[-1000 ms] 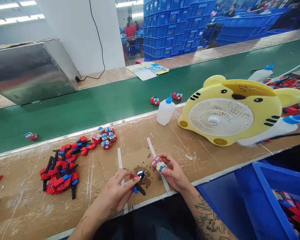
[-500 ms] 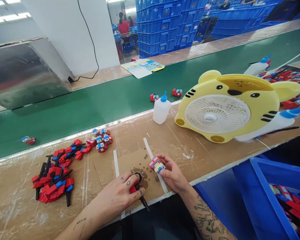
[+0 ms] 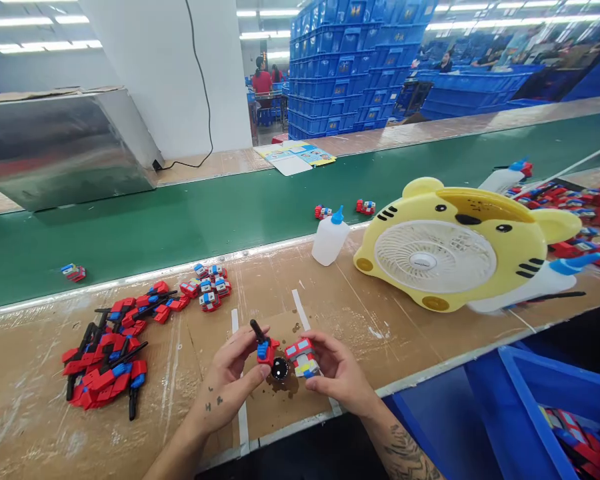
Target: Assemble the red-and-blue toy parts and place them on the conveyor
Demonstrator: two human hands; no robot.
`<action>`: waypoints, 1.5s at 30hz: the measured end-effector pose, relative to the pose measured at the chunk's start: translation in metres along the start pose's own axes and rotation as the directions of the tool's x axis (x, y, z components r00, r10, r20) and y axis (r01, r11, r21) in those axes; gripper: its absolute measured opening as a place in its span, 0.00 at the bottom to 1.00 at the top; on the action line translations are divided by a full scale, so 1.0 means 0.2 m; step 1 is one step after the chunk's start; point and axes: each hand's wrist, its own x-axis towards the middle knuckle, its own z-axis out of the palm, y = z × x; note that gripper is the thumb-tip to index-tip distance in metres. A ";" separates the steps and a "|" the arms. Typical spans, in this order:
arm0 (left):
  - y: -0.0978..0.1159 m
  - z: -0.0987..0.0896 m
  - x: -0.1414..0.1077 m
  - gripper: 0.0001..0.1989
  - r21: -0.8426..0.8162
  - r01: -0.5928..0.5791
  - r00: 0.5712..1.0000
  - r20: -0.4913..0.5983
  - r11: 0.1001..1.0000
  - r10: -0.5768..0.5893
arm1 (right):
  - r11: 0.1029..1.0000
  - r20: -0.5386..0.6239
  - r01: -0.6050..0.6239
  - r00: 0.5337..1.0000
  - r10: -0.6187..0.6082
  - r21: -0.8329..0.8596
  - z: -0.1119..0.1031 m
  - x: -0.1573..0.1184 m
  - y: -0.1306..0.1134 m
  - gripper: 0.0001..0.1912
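Between the fingers and thumb of my left hand (image 3: 233,383) is a red and blue toy part (image 3: 266,352) with a black rod pointing up. My right hand (image 3: 343,373) grips a red, white and yellow toy piece (image 3: 303,358), shaped like a small vehicle. The two pieces face each other, close together, over a small round black cup (image 3: 279,369) on the bench. Dark wet spots surround the cup. Left of my hands lies a heap of red, blue and black toy parts (image 3: 107,360), with a cluster of small toy pieces (image 3: 209,287) beyond it.
A green conveyor belt (image 3: 220,210) runs behind the brown bench (image 3: 190,373). A white bottle with a blue nozzle (image 3: 330,241) stands left of a yellow animal-faced fan (image 3: 363,264). At lower right is a blue crate (image 3: 525,400) with toy parts. Stacked blue crates (image 3: 325,87) rise behind.
My left hand has turned and lifted the toy part, its rod now pointing up instead of down, uncovering the black cup. My right hand has brought its piece closer. The camera view has tilted up.
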 end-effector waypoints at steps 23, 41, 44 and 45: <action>-0.05 0.06 0.00 0.22 0.013 -0.010 0.991 -0.130 1.000 0.012 | 0.958 -0.172 0.046 0.980 -0.098 -0.283 0.19 0.07 -0.05 0.30; 0.11 -0.07 0.34 0.29 -0.688 -0.237 0.954 -0.299 0.686 0.030 | 0.274 0.186 0.397 0.802 -0.567 -0.876 0.20 0.46 -0.20 0.25; 0.15 -0.07 0.22 0.34 -0.806 -0.102 0.995 -0.096 0.584 0.040 | 0.313 0.090 0.289 0.849 -0.521 -0.905 0.01 0.46 -0.13 0.19; 0.16 -0.06 0.18 0.35 -0.833 -0.056 0.998 -0.031 0.550 0.054 | 0.322 0.084 0.273 0.865 -0.495 -0.907 -0.04 0.47 -0.10 0.18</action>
